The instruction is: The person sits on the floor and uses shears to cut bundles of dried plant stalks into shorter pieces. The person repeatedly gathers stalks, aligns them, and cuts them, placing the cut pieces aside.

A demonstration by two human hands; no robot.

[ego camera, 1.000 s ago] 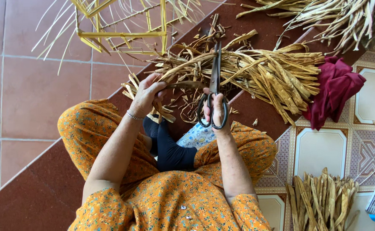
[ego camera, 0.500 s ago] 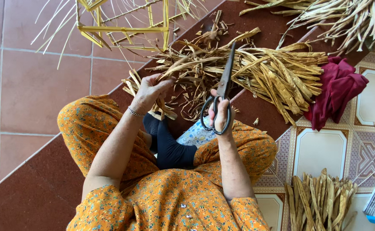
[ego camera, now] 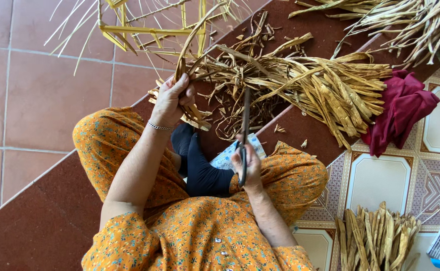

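Two hands busy beside the dried-leaf pile (ego camera: 300,85). I see the left hand (ego camera: 172,98) closed around a curved dry strip (ego camera: 190,50) at the pile's near-left edge. Right hand (ego camera: 247,168) grips the scissors (ego camera: 243,133), fingers curled through the handles; long axis runs toward the pile, tips forward. Risk, I judge: blades nicking the left fingers if the strip slips.

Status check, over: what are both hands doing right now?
Left hand grips a bent dried leaf strip. Right hand holds dark scissors, blades pointing into the dried leaf pile. Loose strands tangled around the blades.
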